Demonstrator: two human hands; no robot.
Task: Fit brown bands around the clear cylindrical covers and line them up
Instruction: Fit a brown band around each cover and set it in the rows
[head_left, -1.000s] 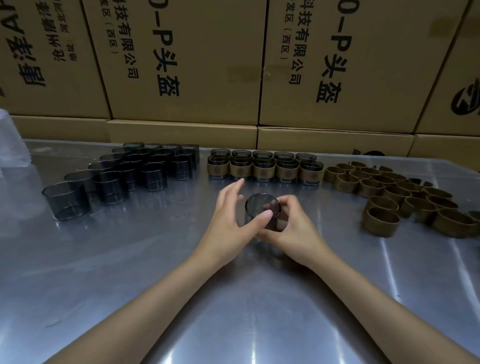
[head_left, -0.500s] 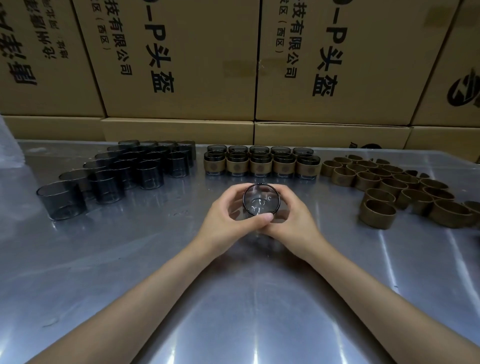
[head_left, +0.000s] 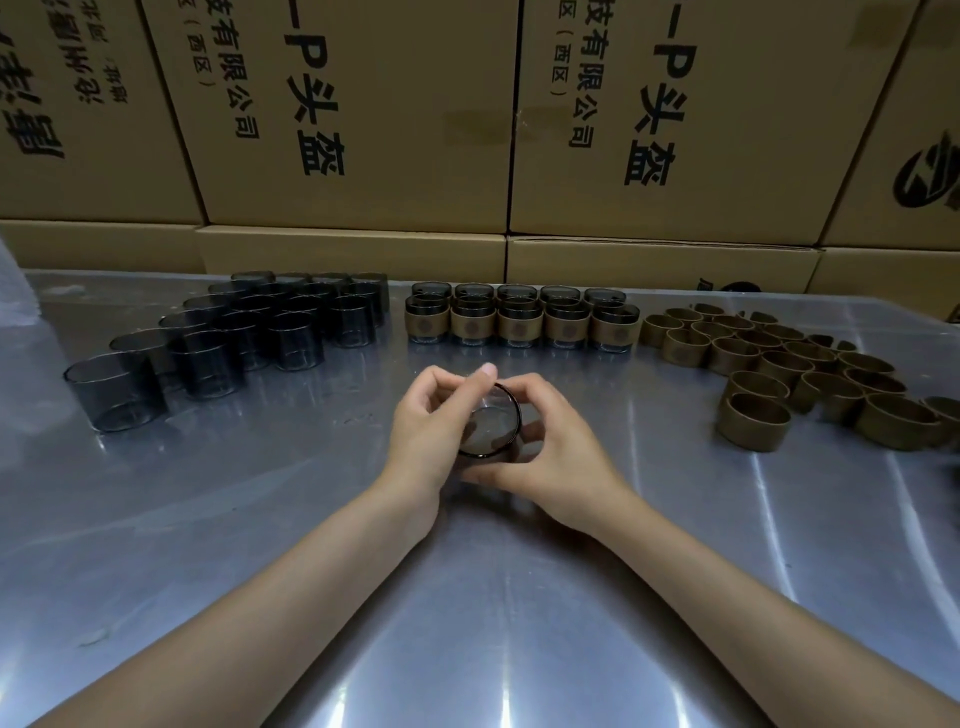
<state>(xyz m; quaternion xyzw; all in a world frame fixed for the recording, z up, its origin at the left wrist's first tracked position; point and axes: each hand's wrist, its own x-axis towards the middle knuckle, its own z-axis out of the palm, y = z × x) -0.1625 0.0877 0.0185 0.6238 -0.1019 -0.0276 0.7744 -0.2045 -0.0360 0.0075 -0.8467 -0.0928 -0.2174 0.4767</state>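
While both hands, left hand (head_left: 426, 415) and right hand (head_left: 556, 452), grip the cover (head_left: 491, 423), bare table (head_left: 498, 597) lies near; any band is hidden.

Table (head_left: 675, 597) glossy metal; bands (head_left: 753, 421) matt, maybe paper.

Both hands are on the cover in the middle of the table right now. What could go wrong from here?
1. The cover is held only by fingertips of the left hand and right hand; smooth clear plastic could slip and drop onto the metal table.
2. Whether a band is on it is hidden by the fingers, so it may sit crooked.
3. Setting it down could knock the finished covers, which stand close together.
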